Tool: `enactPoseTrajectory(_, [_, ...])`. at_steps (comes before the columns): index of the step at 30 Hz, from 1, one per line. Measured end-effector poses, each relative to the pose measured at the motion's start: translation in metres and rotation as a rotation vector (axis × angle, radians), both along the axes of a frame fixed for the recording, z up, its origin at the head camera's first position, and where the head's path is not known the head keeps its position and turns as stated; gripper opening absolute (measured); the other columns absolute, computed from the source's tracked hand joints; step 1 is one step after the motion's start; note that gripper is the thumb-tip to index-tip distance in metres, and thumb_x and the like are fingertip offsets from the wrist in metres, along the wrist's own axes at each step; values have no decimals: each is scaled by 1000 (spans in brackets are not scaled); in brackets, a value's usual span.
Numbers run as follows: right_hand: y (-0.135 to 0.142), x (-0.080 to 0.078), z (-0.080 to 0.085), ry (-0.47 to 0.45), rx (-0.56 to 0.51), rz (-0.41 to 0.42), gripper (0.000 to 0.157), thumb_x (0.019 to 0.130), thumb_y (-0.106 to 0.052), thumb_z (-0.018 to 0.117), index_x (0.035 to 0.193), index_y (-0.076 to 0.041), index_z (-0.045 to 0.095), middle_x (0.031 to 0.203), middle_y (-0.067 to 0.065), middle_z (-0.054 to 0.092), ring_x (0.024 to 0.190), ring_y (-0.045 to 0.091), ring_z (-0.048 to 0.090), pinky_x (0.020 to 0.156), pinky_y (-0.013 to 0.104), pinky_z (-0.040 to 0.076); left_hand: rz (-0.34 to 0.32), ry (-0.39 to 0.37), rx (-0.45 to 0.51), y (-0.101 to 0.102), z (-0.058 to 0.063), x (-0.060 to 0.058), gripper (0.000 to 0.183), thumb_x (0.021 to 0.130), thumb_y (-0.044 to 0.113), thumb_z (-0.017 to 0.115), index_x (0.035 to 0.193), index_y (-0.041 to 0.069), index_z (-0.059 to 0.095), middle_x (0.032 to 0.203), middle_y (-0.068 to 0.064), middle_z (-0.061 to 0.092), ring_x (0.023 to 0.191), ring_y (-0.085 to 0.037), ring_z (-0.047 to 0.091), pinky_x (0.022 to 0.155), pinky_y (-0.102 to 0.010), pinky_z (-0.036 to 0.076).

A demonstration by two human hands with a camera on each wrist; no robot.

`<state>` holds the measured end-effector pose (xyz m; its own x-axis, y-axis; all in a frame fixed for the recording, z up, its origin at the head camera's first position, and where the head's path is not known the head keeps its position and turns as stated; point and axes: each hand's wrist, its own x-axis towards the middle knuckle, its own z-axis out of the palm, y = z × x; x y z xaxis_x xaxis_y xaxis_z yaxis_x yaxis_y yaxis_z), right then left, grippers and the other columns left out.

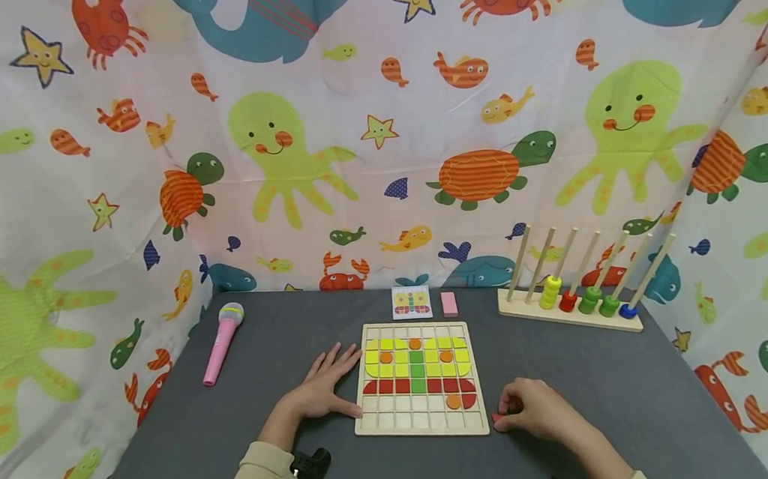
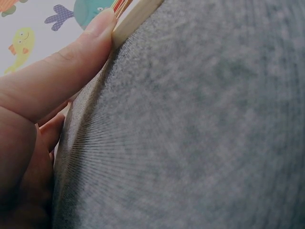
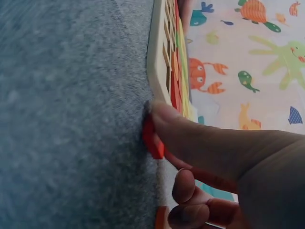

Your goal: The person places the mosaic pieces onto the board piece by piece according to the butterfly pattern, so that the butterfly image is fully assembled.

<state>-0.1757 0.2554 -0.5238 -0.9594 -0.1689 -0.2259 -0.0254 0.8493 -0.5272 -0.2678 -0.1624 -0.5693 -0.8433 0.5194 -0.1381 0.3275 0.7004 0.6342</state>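
Note:
A wooden grid board (image 1: pixel 422 433) lies on the dark table, with yellow, green, orange and red tiles in its cells. My left hand (image 1: pixel 319 389) rests at the board's left side, fingers spread, and its thumb touches the lower left edge. In the left wrist view, that thumb (image 2: pixel 71 64) presses against the wooden rim. Just off the board's lower right corner, my right hand (image 1: pixel 536 408) pinches a red tile (image 3: pixel 151 138) between thumb and finger, down at the table surface. A second orange-red piece (image 3: pixel 162 218) shows below that hand in the right wrist view.
Behind the board are a small pattern card (image 1: pixel 411 303) and a pink block (image 1: pixel 449 304). A pink toy microphone (image 1: pixel 222 346) lies at left. A peg stand (image 1: pixel 569 314) with coloured rings stands at back right. A sea-animal cloth (image 1: pixel 371 248) hangs around the table.

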Motion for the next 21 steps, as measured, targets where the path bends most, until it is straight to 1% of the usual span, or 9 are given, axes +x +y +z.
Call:
enactPoseTrajectory(5, [-4, -2, 5, -22, 24, 15, 24, 76, -26, 90, 75, -19, 67, 75, -2, 56, 69, 14, 51, 60, 29, 40, -10, -5, 10, -1, 2, 0, 120, 69, 65, 83, 163, 24, 21, 171, -2, 12, 157, -34, -6, 120, -65, -2])
enactPoseTrajectory(8, [-5, -2, 7, -13, 19, 26, 24, 77, -25, 89, 74, -18, 66, 74, -2, 56, 69, 14, 51, 59, 29, 40, -15, -7, 9, 0, 4, 1, 119, 69, 64, 84, 163, 22, 23, 171, -3, 13, 157, -35, -5, 121, -64, -2])
enactPoseTrajectory(11, [-6, -5, 9, 25, -33, 27, 24, 79, -24, 88, 76, -18, 64, 72, -3, 56, 68, 14, 51, 58, 27, 40, -15, -12, 4, 1, 6, 1, 120, 69, 64, 83, 163, 22, 22, 171, -3, 12, 157, -34, -5, 121, -64, -2])
enactPoseTrajectory(15, [-14, -11, 13, 82, -123, 13, 23, 80, -27, 86, 78, -19, 65, 69, -4, 56, 66, 13, 51, 56, 25, 40, -16, -14, -10, 1, 4, 1, 120, 70, 66, 82, 163, 23, 20, 171, -2, 10, 157, -34, -7, 121, -63, -4])
enactPoseTrajectory(19, [-34, -18, 17, 115, -199, -11, 19, 80, -27, 86, 78, -18, 70, 70, -5, 61, 67, 14, 52, 57, 26, 42, -6, -8, -4, 0, 1, 0, 120, 69, 65, 83, 163, 23, 22, 171, -3, 12, 157, -34, -5, 121, -65, -2])
enactPoseTrajectory(21, [-47, -21, 16, 125, -224, -27, 14, 82, -25, 85, 79, -18, 73, 72, -6, 65, 69, 13, 54, 58, 27, 44, 1, -2, -3, -1, -1, 0, 120, 68, 66, 83, 163, 25, 22, 171, -1, 12, 157, -34, -5, 120, -66, -1])
